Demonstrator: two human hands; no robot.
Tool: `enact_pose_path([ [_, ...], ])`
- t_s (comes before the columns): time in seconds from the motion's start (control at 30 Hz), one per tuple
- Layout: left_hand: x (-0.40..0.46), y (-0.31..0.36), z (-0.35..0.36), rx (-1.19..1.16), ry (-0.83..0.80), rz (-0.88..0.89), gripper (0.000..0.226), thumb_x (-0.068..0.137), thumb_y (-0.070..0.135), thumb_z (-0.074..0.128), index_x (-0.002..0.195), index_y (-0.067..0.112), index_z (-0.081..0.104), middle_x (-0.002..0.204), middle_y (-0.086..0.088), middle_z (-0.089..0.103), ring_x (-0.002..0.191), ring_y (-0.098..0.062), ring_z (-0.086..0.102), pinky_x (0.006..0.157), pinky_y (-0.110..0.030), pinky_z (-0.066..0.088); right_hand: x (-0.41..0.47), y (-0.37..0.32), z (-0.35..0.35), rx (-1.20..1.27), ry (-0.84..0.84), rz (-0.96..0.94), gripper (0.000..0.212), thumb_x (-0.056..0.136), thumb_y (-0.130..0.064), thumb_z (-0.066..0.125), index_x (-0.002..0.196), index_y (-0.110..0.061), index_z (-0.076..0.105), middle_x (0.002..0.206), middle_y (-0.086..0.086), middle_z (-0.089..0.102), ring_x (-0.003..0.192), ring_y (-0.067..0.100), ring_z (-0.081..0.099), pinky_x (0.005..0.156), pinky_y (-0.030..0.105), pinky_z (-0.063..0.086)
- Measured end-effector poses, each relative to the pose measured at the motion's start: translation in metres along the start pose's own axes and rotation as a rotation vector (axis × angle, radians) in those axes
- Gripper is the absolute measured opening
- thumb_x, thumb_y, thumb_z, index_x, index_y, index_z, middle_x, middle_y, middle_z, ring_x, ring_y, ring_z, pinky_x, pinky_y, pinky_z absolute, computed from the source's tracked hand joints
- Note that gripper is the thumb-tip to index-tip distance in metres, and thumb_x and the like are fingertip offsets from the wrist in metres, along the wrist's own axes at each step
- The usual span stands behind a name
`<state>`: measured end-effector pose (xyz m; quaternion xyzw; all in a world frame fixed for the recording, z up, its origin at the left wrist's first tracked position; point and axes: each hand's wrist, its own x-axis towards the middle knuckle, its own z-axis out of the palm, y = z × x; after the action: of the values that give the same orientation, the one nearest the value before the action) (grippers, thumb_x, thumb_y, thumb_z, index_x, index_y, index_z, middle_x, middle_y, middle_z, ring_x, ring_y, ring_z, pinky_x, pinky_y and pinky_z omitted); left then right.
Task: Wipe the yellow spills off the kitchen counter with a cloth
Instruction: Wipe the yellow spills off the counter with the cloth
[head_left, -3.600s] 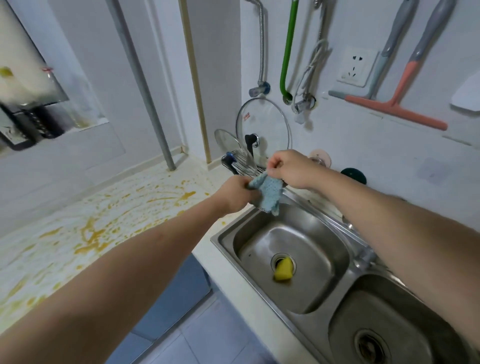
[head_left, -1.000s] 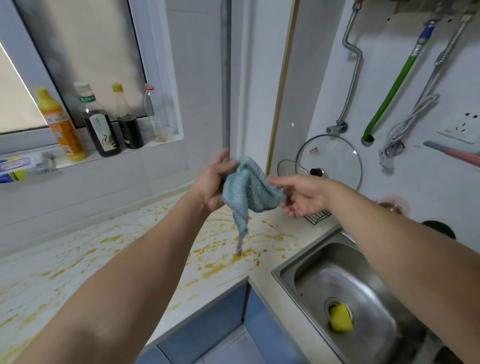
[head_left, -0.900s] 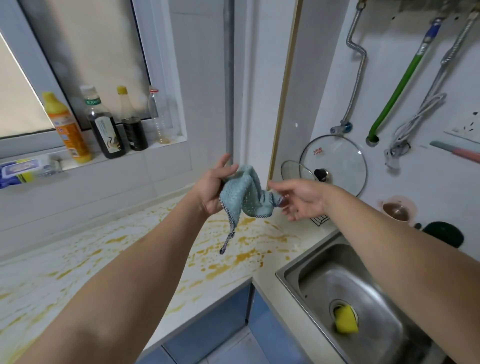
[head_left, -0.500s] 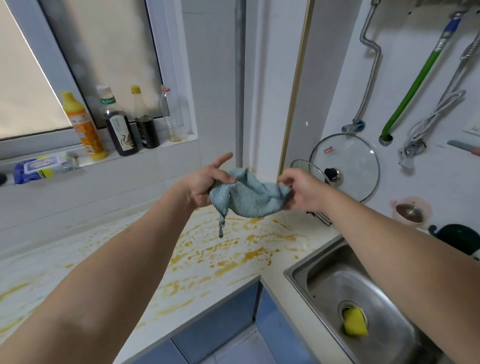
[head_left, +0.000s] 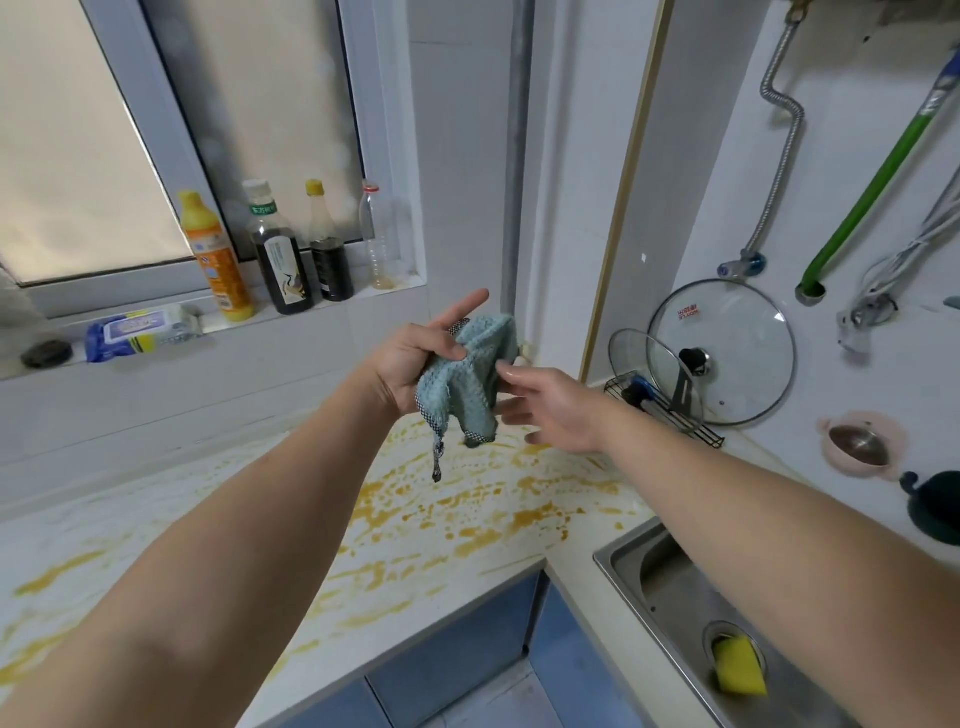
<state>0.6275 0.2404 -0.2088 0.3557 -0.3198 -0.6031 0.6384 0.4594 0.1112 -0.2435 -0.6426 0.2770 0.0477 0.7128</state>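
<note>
Left hand (head_left: 410, 364) fingers grip cloth (head_left: 467, 379), bunched, held in air above counter (head_left: 156, 530). Right hand (head_left: 550, 410) fingers loosely spread, tips touching cloth. Spills (head_left: 467, 499) all unwiped; wiping not started.

A pale kitchen counter (head_left: 156, 525) wraps round the corner — yellow spills (head_left: 483, 499) streak and spatter its surface from the left edge toward the steel sink (head_left: 670, 587) set into its right side. A wire rack (head_left: 670, 410) holding glass lids (head_left: 727, 353) stands at the back, near the wall.
</note>
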Motion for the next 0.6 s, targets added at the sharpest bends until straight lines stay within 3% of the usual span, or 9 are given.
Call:
enact_pose_path([
  [0.1,-0.005,0.003,0.002,-0.015,-0.031,0.014,0.092,0.068,-0.008,0.052,0.155,0.02,0.044,0.136,-0.027,0.057,0.115,-0.045,0.061,0.098,-0.055,0.054,0.013,0.005,0.023,0.16,-0.004,-0.061,0.053,0.077,-0.061,0.066,0.122,-0.033,0.067,0.124,-0.001,0.066,0.126,0.023,0.051,0.111,0.05,0.027],
  [0.2,-0.016,0.011,-0.005,-0.026,0.039,0.01,0.088,0.068,-0.01,0.05,0.151,0.017,0.049,0.124,-0.029,0.064,0.105,-0.044,0.068,0.088,-0.052,0.06,0.019,-0.001,0.034,0.323,0.116,-0.235,0.028,0.091,-0.03,0.064,0.118,-0.021,0.066,0.11,0.001,0.07,0.111,0.022,0.059,0.105,0.048,0.039],
  [0.27,-0.023,0.017,-0.023,0.05,0.171,-0.064,0.081,0.073,-0.012,0.05,0.148,0.016,0.05,0.122,-0.029,0.067,0.101,-0.042,0.071,0.082,-0.049,0.062,0.017,-0.011,0.033,0.374,0.265,-0.29,0.018,0.099,-0.016,0.057,0.115,-0.012,0.064,0.106,0.009,0.072,0.101,0.027,0.064,0.099,0.048,0.048],
  [0.37,-0.037,0.016,-0.054,0.303,0.431,-0.338,0.049,0.087,-0.006,0.059,0.135,-0.003,0.056,0.14,-0.029,0.057,0.107,-0.037,0.068,0.095,-0.044,0.056,0.01,-0.023,0.022,0.283,0.47,-0.292,0.008,0.099,-0.014,0.062,0.102,-0.007,0.066,0.095,0.012,0.071,0.083,0.026,0.068,0.081,0.042,0.056],
  [0.43,-0.047,0.006,-0.074,0.386,0.622,-0.47,0.02,0.099,-0.002,0.052,0.113,-0.012,0.062,0.14,-0.031,0.054,0.101,-0.034,0.067,0.095,-0.043,0.053,0.007,-0.026,0.016,0.136,0.554,-0.259,0.009,0.095,-0.014,0.07,0.098,-0.007,0.065,0.091,0.011,0.069,0.077,0.023,0.068,0.073,0.037,0.056],
  [0.47,-0.05,0.0,-0.081,0.371,0.67,-0.495,0.021,0.102,0.001,0.047,0.107,-0.012,0.063,0.134,-0.029,0.057,0.096,-0.032,0.066,0.088,-0.042,0.053,0.007,-0.028,0.014,0.078,0.579,-0.242,0.012,0.094,-0.015,0.072,0.098,-0.006,0.064,0.093,0.012,0.069,0.079,0.023,0.068,0.074,0.037,0.056],
  [0.6,-0.053,-0.007,-0.077,0.118,0.747,-0.365,0.011,0.101,0.002,0.052,0.102,-0.003,0.061,0.098,-0.017,0.065,0.079,-0.024,0.062,0.066,-0.03,0.049,0.007,-0.032,0.006,-0.183,0.682,-0.113,0.042,0.093,-0.032,0.073,0.124,-0.004,0.062,0.115,0.011,0.07,0.097,0.028,0.069,0.088,0.047,0.06],
])
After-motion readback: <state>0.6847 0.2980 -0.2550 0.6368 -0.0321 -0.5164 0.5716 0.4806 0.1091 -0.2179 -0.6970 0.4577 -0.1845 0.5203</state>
